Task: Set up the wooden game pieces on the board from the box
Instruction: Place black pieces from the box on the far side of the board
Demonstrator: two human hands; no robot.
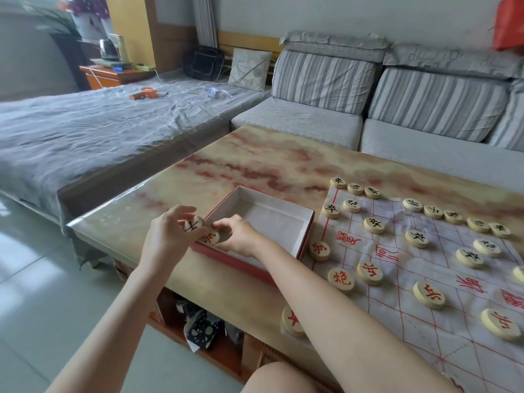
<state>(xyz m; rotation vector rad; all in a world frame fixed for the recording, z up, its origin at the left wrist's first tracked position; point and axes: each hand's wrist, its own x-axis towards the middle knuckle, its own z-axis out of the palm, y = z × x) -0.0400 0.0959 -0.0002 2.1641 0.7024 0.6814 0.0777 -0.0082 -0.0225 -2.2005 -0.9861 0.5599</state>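
Head view: left hand (170, 232) is pinching a round black-lettered wooden piece (194, 223); right hand (238, 236) is gripping a red-lettered wooden disc (210, 238) at the red-sided cardboard box (308, 235) corner.

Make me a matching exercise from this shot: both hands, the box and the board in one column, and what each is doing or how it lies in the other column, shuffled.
Column one:
1. left hand
2. right hand
3. box
4. board

Column two:
A. lies spread on the table with pieces on it
B. pinches a red-marked piece
C. stands open beside the board
D. holds a black-marked piece

Pairs: 1-D, 2-B, 3-C, 4-A.
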